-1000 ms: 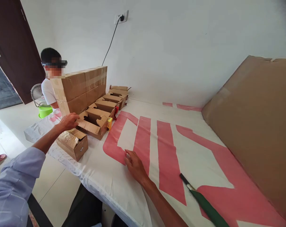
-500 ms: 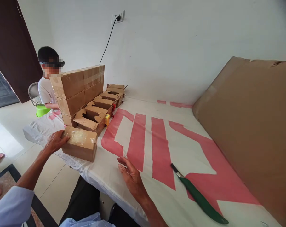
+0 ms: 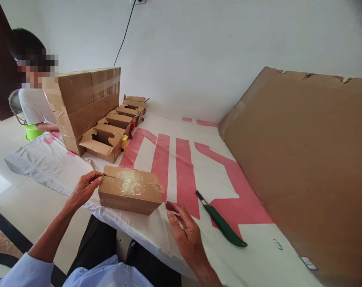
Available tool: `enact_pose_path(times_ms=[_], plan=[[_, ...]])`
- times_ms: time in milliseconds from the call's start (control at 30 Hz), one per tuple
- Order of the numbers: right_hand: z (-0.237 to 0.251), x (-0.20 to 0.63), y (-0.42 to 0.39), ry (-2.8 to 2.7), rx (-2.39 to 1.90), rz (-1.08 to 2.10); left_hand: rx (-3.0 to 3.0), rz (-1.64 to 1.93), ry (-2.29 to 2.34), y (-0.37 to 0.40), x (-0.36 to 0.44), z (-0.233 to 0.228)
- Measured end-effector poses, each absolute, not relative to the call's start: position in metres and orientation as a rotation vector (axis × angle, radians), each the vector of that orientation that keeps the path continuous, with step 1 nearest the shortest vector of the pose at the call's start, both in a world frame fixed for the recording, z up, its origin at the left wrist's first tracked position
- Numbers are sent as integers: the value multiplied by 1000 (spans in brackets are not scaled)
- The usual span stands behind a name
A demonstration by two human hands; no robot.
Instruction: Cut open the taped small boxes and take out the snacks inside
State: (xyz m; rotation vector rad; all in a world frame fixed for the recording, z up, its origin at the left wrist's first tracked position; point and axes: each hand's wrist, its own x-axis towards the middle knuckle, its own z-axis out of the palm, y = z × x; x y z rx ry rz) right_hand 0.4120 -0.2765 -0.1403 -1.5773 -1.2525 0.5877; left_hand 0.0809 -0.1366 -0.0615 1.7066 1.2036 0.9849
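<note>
Taped box (image 3: 130, 190): touched at one end by left hand (image 3: 83, 190), can't tell if gripped, with right hand (image 3: 186, 233) empty, loosely spread nearby; might swivel if pushed one-sidedly.

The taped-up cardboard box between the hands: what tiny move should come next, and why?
I'd probably bring the right hand in against the right end of the taped-up cardboard box. It is open and seems just short of that end, while the left hand touches the other, so both could steady it.
</note>
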Motion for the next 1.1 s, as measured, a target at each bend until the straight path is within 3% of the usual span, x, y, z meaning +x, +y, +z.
enact_pose_path(times_ms=[133, 300, 500, 700, 900, 1100], plan=[[-160, 495, -285, -1324, -1951, 60, 1602, 948, 1166, -122, 79, -62], [-192, 574, -302, -1241, -2436, 107, 1610, 958, 1092, -113, 79, -66], [-195, 575, -302, -1240, -2415, 77, 1712, 908, 1110, -112, 78, -70], [-127, 521, -269, -1034, -1950, 464, 1770, 852, 1049, -114, 80, -68], [-34, 445, -241, -1585, -1530, 796, 1768, 818, 949, -118, 85, -57], [1, 422, -212, -1914, -1436, 805, 1828, 811, 909, -121, 87, -49]])
